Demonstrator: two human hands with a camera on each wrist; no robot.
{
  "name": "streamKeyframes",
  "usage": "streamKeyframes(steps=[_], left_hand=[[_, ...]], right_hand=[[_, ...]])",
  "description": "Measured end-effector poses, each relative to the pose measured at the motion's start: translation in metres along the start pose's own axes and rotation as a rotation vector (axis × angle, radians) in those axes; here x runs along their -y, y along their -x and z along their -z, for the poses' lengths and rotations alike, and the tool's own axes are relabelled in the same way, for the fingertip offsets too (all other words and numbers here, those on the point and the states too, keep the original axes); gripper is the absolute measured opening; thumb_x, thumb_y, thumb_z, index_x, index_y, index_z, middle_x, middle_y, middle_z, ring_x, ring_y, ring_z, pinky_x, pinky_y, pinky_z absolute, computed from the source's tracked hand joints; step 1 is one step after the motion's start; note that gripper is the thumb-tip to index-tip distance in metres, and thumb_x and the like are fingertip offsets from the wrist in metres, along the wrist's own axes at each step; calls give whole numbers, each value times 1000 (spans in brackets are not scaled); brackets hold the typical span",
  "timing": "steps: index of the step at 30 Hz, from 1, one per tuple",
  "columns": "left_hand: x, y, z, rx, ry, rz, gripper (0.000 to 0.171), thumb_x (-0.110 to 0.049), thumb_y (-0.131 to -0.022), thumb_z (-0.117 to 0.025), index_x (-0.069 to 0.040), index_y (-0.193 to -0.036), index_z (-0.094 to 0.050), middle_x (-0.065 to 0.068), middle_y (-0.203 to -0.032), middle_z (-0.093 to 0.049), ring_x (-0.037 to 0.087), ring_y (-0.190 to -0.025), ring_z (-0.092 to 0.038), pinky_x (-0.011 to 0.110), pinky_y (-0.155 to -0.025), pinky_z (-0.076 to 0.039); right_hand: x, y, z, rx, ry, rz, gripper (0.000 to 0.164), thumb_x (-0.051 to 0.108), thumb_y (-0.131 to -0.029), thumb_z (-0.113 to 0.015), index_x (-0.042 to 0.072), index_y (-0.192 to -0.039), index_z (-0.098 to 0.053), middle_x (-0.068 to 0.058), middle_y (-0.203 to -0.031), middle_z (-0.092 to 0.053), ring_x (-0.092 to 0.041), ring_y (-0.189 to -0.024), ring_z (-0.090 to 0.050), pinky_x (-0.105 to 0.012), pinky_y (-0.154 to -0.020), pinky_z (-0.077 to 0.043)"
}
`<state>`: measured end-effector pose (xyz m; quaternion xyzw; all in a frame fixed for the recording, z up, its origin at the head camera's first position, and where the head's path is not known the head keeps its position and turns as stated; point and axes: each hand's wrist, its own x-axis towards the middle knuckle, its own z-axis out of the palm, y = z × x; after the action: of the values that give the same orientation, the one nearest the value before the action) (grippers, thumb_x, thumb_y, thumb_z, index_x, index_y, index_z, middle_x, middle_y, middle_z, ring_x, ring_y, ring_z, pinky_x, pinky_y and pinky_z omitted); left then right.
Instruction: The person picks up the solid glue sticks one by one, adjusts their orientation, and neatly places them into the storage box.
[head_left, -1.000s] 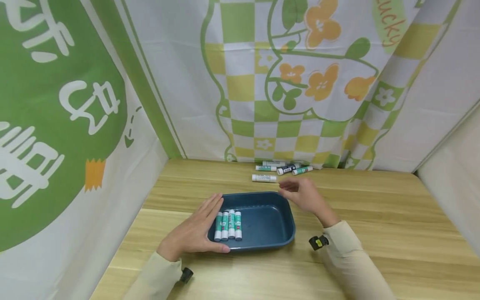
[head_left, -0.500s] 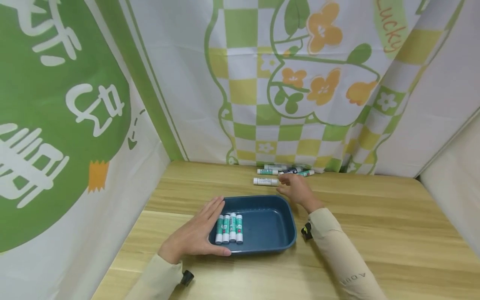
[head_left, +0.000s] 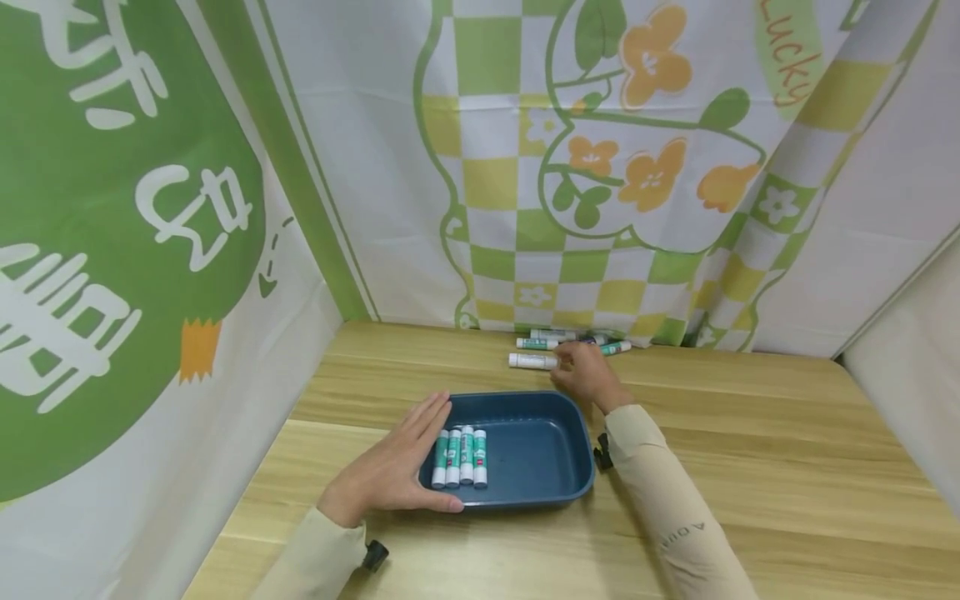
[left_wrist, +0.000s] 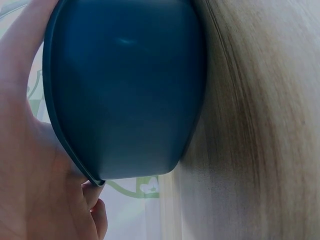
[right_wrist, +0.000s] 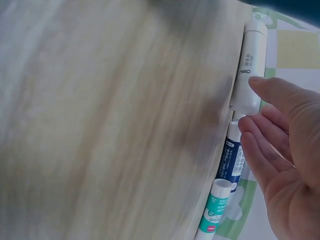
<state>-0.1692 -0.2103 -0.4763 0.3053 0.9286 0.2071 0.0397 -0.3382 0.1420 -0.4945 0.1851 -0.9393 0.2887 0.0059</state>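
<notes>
A dark blue plastic box [head_left: 540, 454] stands on the table, with several green-and-white glue sticks [head_left: 460, 458] side by side at its left end. My left hand [head_left: 386, 467] spans that end with straight fingers. Its thumb lies along the front rim and its fingertips reach the back left corner. In the left wrist view the hand rests against the rim of the box [left_wrist: 125, 90]. Behind the box, my right hand [head_left: 588, 375] is at the right end of a white glue stick [right_wrist: 250, 65]. The thumb appears to touch that stick, while the other fingers extend past its end.
Behind the right hand lie a navy glue stick [right_wrist: 231, 157], a green-and-white glue stick [right_wrist: 216, 207] and others along the back edge. A printed curtain [head_left: 495, 233] hangs directly behind the wooden table [head_left: 765, 450]. Another cloth wall [head_left: 300, 350] borders the left side.
My right hand has moved from near the box's back right corner to the white glue stick behind it. The left hand stays at the box. The head view has shifted slightly.
</notes>
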Motion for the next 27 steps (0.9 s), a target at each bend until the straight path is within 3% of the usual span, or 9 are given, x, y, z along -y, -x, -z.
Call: streamKeyframes(steps=[10,19,27], left_hand=[[-1,0,1,1,2,3,135,-80,-78,-74,-3,-169,-10,10,-179,2,37,-167,-6,58,-132,-22],[-1,0,0,-4,-2,4,135,-81,-78,-73,-4,-170,-10,9,-179,2,34,-167,-6,56,-132,-22],[0,0,0,0,-8,3,135,-81,-78,-73,-4,-170,-10,9,-179,2,35,-167,-5,56,-132,-22]], right_hand=[[-3,-6,-3,-1,-45,-54,37,13,-97,-77,-2,-130,-71,-20,-114,-79,-32,-104,-76,-47,-94,-63],[-4,-8,-10,-72,-32,13,24,7,-93,-78,-4,-114,-76,-21,-103,-80,-33,-95,-79,-45,-87,-65],[-4,-6,-9,-115,18,83,14,8,-91,-78,3,-104,-80,-17,-98,-82,-32,-91,-80,-47,-84,-66]])
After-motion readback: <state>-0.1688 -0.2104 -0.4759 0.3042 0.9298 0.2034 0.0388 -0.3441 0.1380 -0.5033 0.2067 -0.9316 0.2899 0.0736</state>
